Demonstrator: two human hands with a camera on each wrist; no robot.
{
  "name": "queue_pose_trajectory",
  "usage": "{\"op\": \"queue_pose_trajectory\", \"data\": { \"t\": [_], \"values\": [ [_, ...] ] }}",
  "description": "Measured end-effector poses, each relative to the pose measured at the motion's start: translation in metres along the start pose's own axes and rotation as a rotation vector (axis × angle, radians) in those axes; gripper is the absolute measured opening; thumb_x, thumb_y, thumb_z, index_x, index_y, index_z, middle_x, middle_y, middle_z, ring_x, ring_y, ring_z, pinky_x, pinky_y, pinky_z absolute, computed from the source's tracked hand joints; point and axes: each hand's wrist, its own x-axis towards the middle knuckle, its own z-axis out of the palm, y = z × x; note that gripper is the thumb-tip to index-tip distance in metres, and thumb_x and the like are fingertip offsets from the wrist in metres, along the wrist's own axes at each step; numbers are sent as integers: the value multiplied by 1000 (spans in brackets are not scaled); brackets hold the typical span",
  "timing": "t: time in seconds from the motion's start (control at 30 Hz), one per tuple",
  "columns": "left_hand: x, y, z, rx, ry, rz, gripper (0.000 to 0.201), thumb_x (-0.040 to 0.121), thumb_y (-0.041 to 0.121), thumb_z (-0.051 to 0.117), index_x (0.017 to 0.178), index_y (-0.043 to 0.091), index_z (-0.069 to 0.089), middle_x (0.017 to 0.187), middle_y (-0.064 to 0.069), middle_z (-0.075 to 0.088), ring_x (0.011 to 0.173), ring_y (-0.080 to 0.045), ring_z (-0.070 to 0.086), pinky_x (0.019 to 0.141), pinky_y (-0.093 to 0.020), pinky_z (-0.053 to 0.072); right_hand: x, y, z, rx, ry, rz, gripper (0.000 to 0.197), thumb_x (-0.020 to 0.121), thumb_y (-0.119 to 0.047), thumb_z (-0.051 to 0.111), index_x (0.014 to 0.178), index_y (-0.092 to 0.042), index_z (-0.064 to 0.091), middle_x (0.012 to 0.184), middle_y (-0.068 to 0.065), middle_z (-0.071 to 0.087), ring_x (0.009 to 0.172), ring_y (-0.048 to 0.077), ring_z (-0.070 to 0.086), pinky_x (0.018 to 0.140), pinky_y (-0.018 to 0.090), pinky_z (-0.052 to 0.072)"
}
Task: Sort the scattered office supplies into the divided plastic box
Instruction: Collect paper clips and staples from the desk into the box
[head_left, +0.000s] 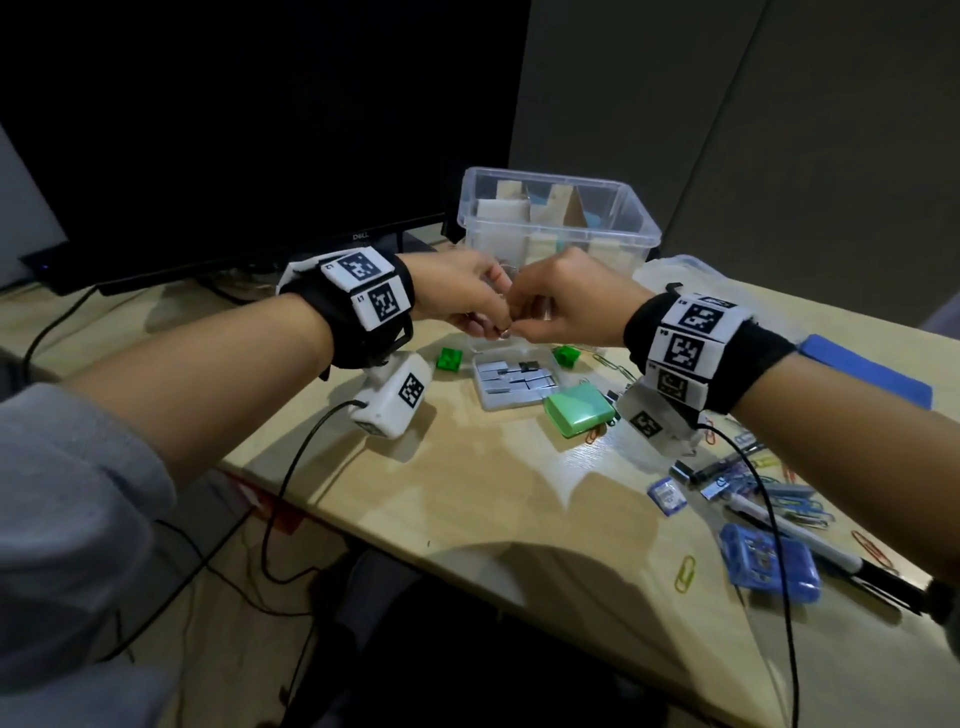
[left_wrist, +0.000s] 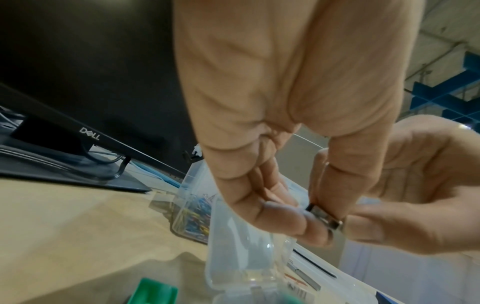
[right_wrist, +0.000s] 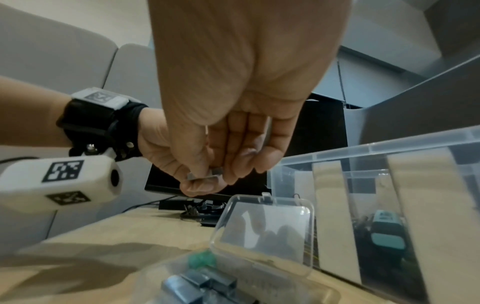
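A short metal staple strip (head_left: 504, 332) hangs between both hands, above an open small clear case (head_left: 514, 382) that holds several staple strips. My left hand (head_left: 488, 322) pinches one end of the strip (left_wrist: 323, 215) with thumb and fingertips. My right hand (head_left: 522, 326) pinches the other end (right_wrist: 203, 176), with its remaining fingers curled. The divided clear plastic box (head_left: 636, 218) stands just behind the hands; cardboard dividers and a teal item show through its wall (right_wrist: 337, 164).
Two green cubes (head_left: 449, 359) (head_left: 566, 356) and a green case (head_left: 579, 413) lie beside the staple case. Paper clips (head_left: 684, 571), markers (head_left: 810, 540) and a blue case (head_left: 769, 566) lie scattered at the right. A dark monitor (head_left: 234, 156) stands at the back left.
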Motion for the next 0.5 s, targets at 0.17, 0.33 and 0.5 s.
{"op": "queue_pose_trajectory", "data": {
  "t": [0.17,0.33,0.5],
  "values": [
    [-1,-6,1,-76,-44,-14,20,91,-6,57,92,14,54,77,-5,60,65,-10,58,59,-15,50,2,4,6,33,-32,24,13,84,-21,69,91,-10,71,80,-2,66,67,9,59,65,15,48],
    [2,-13,-4,-139,-27,-11,22,91,-5,59,104,10,50,79,-7,63,58,-6,63,58,-14,53,4,7,10,86,-30,65,15,83,-24,73,91,-11,71,79,-5,66,66,4,58,63,7,45],
    [6,-14,-3,18,78,21,11,92,13,64,90,12,53,82,-10,67,63,-9,62,60,-17,53,8,8,14,50,-97,204,8,81,-22,71,80,-14,71,70,-6,65,64,11,61,69,27,54]
  ]
}}
